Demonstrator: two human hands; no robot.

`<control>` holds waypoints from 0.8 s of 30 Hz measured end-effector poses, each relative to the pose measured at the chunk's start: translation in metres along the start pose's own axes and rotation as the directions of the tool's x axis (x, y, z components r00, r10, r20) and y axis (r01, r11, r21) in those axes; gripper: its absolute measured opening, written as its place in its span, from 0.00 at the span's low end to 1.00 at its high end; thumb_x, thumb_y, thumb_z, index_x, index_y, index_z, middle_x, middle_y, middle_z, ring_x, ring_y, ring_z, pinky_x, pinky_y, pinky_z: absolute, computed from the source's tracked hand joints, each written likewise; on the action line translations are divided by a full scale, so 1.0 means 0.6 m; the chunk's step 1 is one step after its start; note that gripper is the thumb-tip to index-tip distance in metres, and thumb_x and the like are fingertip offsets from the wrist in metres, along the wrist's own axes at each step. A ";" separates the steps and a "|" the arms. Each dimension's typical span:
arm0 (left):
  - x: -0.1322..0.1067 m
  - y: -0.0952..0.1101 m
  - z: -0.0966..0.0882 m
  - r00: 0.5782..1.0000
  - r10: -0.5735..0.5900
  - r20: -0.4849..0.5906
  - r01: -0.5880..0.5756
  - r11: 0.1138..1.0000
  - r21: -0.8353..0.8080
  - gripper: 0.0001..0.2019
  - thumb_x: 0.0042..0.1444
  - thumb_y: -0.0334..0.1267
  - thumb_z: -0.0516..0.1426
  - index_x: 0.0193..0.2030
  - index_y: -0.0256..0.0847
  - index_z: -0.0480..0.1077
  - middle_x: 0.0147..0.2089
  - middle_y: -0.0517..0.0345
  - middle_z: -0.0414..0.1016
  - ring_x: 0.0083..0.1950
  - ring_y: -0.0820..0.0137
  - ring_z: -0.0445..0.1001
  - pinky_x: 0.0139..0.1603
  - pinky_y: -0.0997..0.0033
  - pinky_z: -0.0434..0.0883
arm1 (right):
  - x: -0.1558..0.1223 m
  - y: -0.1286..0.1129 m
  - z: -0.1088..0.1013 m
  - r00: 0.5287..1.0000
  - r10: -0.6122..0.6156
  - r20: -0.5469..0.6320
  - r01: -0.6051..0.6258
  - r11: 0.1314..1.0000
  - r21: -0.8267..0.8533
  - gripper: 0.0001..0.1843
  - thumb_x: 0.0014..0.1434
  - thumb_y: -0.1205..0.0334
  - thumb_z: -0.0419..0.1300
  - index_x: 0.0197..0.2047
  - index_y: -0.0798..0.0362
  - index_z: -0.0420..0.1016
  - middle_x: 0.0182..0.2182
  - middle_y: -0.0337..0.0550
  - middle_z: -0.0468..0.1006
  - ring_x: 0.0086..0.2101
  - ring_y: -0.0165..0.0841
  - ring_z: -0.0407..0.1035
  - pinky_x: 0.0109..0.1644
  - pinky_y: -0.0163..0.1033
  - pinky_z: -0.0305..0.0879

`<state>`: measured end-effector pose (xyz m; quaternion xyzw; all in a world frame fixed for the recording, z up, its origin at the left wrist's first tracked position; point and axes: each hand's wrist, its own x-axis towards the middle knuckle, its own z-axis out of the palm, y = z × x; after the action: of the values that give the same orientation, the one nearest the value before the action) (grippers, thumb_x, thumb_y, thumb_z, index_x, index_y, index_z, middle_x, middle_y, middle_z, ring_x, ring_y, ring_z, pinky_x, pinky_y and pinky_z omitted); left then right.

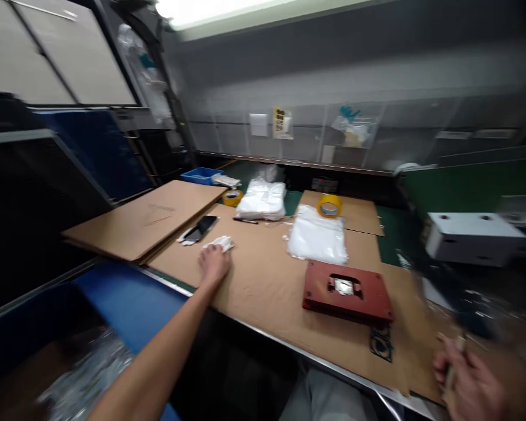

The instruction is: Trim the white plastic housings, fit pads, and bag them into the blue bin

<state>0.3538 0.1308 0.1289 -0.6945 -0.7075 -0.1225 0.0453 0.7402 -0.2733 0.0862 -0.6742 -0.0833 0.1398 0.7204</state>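
One cardboard-topped bench (263, 278), grey wall (298, 67) behind; right fingers (457, 353) around stick (449, 379), left fingers (209, 253) at cloth (224, 241), hold unclear.

Workshop, cardboard-covered bench (258, 283), overhead strip light (219, 9), red fixture block (348, 306), yellow tape roll (319, 207)

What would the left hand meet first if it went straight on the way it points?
The crumpled white cloth, right in front of the left hand, which seems to touch it. Past that, the pen may come next, though the hand's exact line and the depth are unclear.
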 end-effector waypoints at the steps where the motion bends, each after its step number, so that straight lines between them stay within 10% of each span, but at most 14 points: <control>1: 0.004 0.001 -0.002 1.000 -0.005 0.014 0.005 1.000 -0.003 0.17 0.65 0.46 0.56 0.54 0.37 0.70 0.59 0.47 0.71 0.59 0.56 0.70 0.59 0.47 0.68 | 0.001 -0.002 0.005 1.000 0.014 -0.015 -0.012 0.994 0.112 0.24 0.47 0.44 0.73 0.39 0.52 0.77 0.20 0.36 0.66 0.21 0.27 0.59 0.17 0.30 0.54; 7: 0.035 0.012 0.006 1.000 -0.003 0.015 0.004 0.999 -0.047 0.17 0.65 0.45 0.45 0.55 0.41 0.63 0.64 0.51 0.70 0.66 0.49 0.63 0.59 0.44 0.62 | 0.018 -0.009 0.029 1.000 -0.031 -0.004 0.031 0.988 0.152 0.27 0.48 0.40 0.71 0.36 0.56 0.76 0.18 0.33 0.66 0.17 0.23 0.55 0.16 0.29 0.49; 13: 0.025 0.013 -0.008 0.990 0.134 -0.032 -0.136 0.987 -0.079 0.32 0.63 0.55 0.44 0.63 0.30 0.59 0.68 0.26 0.60 0.67 0.36 0.62 0.58 0.42 0.64 | 0.016 -0.022 0.004 1.000 -0.015 -0.002 0.015 0.983 0.182 0.25 0.55 0.39 0.66 0.39 0.55 0.74 0.19 0.31 0.66 0.17 0.22 0.56 0.16 0.27 0.49; 24: 0.030 0.019 -0.011 0.980 0.200 -0.002 -0.200 0.980 -0.003 0.27 0.67 0.47 0.42 0.63 0.28 0.60 0.69 0.26 0.60 0.70 0.41 0.59 0.61 0.40 0.62 | 0.039 -0.012 -0.024 0.999 0.044 -0.019 -0.043 0.996 0.075 0.24 0.52 0.42 0.70 0.29 0.55 0.70 0.20 0.32 0.69 0.16 0.21 0.58 0.14 0.25 0.50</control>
<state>0.3639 0.1467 0.1408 -0.7620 -0.6341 -0.1189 0.0567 0.7676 -0.2801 0.0907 -0.6498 -0.0559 0.1516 0.7427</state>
